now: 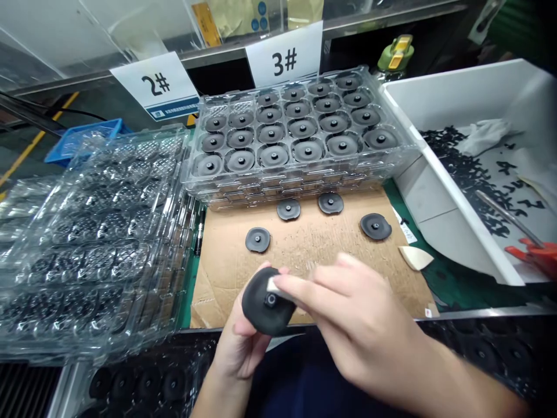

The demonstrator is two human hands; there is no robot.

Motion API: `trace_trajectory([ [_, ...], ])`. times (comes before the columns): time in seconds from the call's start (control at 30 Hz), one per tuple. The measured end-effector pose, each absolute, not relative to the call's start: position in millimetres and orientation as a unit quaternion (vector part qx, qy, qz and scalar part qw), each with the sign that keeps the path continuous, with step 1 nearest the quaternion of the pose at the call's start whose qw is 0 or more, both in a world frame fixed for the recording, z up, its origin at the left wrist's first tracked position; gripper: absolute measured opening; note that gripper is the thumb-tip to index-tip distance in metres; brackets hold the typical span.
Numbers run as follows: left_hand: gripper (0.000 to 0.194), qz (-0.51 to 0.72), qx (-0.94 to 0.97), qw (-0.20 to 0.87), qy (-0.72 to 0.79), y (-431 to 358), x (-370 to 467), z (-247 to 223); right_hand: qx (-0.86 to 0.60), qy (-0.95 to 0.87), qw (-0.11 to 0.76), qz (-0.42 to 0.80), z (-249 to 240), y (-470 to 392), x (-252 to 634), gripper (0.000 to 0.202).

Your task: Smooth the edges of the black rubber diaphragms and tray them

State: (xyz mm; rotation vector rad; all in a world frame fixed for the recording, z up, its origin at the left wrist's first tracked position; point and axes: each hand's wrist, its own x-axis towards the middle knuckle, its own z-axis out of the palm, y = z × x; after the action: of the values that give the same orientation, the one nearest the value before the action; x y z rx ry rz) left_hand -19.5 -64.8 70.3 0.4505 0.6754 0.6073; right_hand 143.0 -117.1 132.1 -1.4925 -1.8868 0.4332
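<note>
My left hand (238, 342) is closed round the edge of a black rounded disc (261, 310) with a small raised hub, its hub side facing up. My right hand (352, 307) is closed on a small off-white piece (272, 284), pressed to the disc beside the hub; most of that piece is hidden by the fingers. On the cardboard sheet (230, 278) beyond my hands lie several similar discs, among them one at the left (257, 239) and one at the right (375, 226). A cream wedge-shaped pad (415, 258) rests at the cardboard's right edge.
Behind the cardboard stands a stack of clear trays (296, 174) holding black discs. More clear trays (100, 244) are piled at the left. At the right, a white bin (461, 232) contains black scraps and a red-handled tool (535, 252). A green-lidded bottle (395, 55) stands behind.
</note>
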Motion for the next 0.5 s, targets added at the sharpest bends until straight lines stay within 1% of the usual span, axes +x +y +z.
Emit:
trace_trajectory([
  [0.07,0.052,0.302,0.201,0.878,0.313,-62,-22,72,-0.583,-0.697,0.343,0.239,131,-129,144,0.032],
  [0.17,0.040,0.307,0.193,0.885,0.292,-59,-21,74,-0.549,-0.634,0.381,0.390,121,-145,148,0.025],
  [0.23,0.041,0.318,0.202,0.883,0.280,-57,-19,75,-0.564,-0.565,0.413,0.439,110,-150,152,0.023],
  [0.33,0.048,0.330,0.212,0.876,0.280,-57,-13,78,-0.620,-0.483,0.453,0.421,97,-151,159,0.022],
  [0.43,0.050,0.330,0.221,0.870,0.292,-61,-8,78,-0.665,-0.464,0.485,0.328,103,-146,160,0.025],
  [0.5,0.047,0.331,0.224,0.864,0.306,-65,-6,76,-0.665,-0.488,0.507,0.251,114,-140,153,0.030],
])
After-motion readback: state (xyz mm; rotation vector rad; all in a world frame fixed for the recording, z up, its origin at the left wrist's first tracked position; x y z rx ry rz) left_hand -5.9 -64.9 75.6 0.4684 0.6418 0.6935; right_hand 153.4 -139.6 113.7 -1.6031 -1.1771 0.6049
